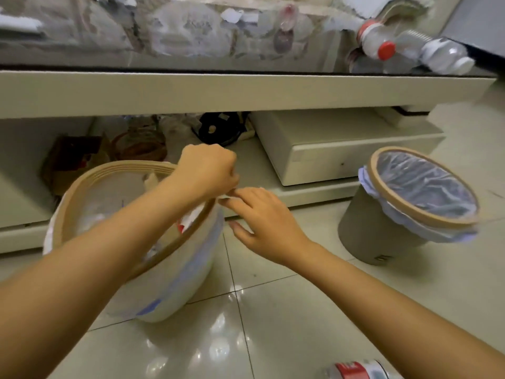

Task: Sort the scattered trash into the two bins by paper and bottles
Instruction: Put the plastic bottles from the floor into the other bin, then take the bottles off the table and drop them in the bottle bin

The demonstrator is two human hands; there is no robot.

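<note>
white bin (175, 283) on the floor at left, paper scraps (188, 220) inside. left hand (207, 170) curled in a fist over its rim; whether it pinches anything, i can't tell. right hand (262, 222) beside it, fingers relaxed, tips at the rim. grey bin (382, 231) stands well right. two bottles (382, 45) lie on the table (246, 88) above.

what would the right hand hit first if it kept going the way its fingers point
The right hand points up and left, its fingertips already at the near rim of the white bin, close to the left hand there. Going on, it would probably meet that rim or the left hand's fingers first; depth is unclear.
</note>
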